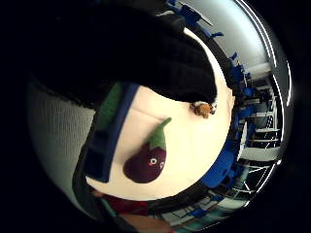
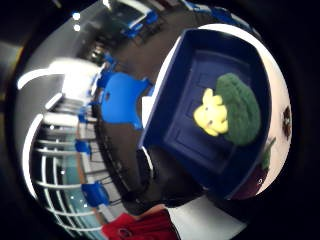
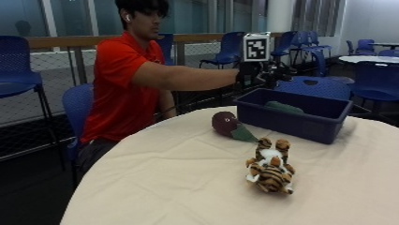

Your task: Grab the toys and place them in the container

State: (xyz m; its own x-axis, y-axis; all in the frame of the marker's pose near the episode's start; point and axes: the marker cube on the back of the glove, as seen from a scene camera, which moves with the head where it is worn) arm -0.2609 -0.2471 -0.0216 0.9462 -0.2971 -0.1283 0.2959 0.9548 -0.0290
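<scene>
My gloved right hand [image 3: 265, 75] hovers above the near left corner of the blue bin [image 3: 280, 123], holding nothing; its fingers [image 1: 146, 53] look extended. Inside the bin [image 2: 165, 115] lies a green broccoli toy [image 2: 240, 107] with a yellow face, its top just showing over the rim [image 3: 284, 107] in the outside view. A purple eggplant toy [image 3: 225, 124] with a green cap lies on the table right beside the bin [image 1: 104, 145], also seen from the palm [image 1: 146, 162]. A striped tiger plush [image 3: 271, 166] lies on its back nearer the table's front.
The round table [image 3: 174, 183] has a cream cloth. The person sits at its far left side. Blue chairs [image 3: 318, 86] stand behind the bin, with more tables and chairs at the back right.
</scene>
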